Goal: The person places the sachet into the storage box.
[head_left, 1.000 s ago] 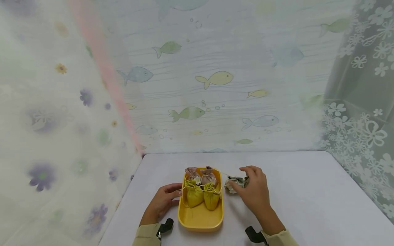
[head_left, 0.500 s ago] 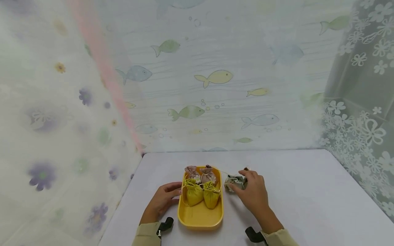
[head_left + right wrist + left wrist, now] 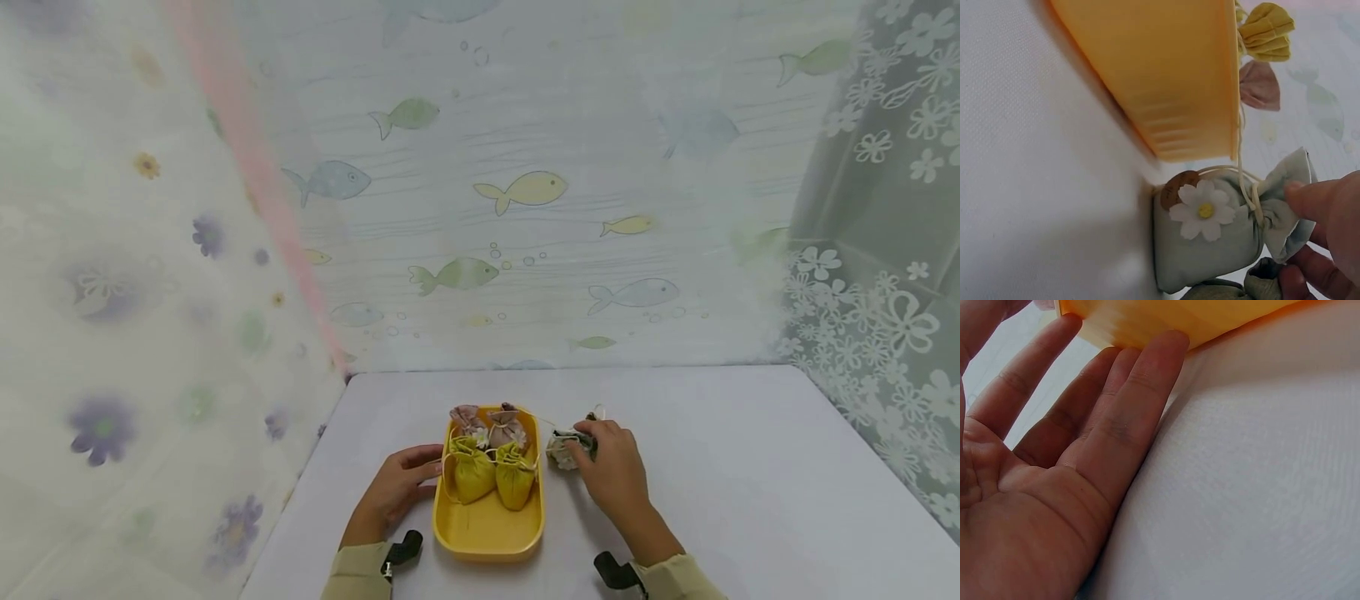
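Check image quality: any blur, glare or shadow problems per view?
Head: soft, washed-out light, curtain edges smeared. Left wrist: left hand fills the frame, slightly soft. Right wrist: daisy pouch sharp, right hand's fingertips blurred, yellow tray casting a soft shadow.

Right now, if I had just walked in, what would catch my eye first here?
Probably the yellow tray in the middle of the white table, with two yellow pouches and two pinkish pouches inside. The left hand rests straight fingers against its side. Just right of the tray, the right hand pinches the neck of a pale green pouch bearing a white daisy.
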Demonstrator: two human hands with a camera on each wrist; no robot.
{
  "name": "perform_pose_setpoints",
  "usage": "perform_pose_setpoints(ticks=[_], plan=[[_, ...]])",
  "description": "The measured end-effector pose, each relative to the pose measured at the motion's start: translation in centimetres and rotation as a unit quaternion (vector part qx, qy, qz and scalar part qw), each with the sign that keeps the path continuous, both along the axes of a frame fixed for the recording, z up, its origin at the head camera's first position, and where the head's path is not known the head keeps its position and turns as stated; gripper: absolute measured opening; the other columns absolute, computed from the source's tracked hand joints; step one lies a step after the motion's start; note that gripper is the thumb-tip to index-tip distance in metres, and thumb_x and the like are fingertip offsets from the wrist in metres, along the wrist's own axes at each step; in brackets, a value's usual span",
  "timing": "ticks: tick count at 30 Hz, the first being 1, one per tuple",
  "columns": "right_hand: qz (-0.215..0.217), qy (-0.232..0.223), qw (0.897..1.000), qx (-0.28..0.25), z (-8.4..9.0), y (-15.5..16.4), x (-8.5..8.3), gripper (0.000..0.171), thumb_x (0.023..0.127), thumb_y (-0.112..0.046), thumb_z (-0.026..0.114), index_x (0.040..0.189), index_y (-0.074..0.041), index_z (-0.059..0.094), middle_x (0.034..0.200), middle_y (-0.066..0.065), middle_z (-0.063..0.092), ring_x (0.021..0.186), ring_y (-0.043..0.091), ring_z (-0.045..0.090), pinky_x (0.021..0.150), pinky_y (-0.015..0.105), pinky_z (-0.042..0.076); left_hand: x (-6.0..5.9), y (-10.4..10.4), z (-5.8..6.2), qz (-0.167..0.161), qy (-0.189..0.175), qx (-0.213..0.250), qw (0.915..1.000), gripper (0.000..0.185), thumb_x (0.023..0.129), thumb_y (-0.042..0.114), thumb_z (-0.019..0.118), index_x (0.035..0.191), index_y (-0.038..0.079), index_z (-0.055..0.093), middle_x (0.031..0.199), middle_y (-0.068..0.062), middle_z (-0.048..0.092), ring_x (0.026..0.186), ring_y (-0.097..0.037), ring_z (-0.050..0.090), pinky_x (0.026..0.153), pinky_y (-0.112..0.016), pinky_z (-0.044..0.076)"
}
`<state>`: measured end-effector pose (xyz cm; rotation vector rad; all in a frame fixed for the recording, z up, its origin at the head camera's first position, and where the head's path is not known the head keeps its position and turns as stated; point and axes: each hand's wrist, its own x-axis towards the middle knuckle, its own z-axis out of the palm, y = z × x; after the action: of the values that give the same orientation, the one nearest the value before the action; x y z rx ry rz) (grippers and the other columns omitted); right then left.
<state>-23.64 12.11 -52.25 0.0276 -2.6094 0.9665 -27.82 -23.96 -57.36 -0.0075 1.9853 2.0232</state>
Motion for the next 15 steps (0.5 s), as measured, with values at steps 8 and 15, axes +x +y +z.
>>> perform_pose_setpoints(ticks=[8,15], plan=[[0.001,0.025,1.0,-0.005,0.28,0.0,-0.16,0.018,0.095,-0.026,0.076,0.109,-0.013,0.076,0.105,0.004,0.072,0.099,0.028,0.064,0.083,0.046,0.055,0.08,0.04,0.16,-0.002,0.006,0.004,1.0,0.058,0.089,0.022,0.082,0.14,0.002,0.062,0.14,-0.014,0.063,0.117,-0.021,0.067,0.093,-0.041,0.062],[-0.001,0.048,0.999,-0.009,0.64,-0.28,-0.21,0.013,0.096,-0.024,0.075,0.103,-0.013,0.076,0.099,0.003,0.071,0.09,0.021,0.063,0.077,0.039,0.054,0.09,0.1,0.19,0.002,0.002,0.002,1.0,0.058,0.09,0.022,0.082,0.141,0.003,0.062,0.14,-0.014,0.063,0.117,-0.021,0.067,0.094,-0.041,0.062]])
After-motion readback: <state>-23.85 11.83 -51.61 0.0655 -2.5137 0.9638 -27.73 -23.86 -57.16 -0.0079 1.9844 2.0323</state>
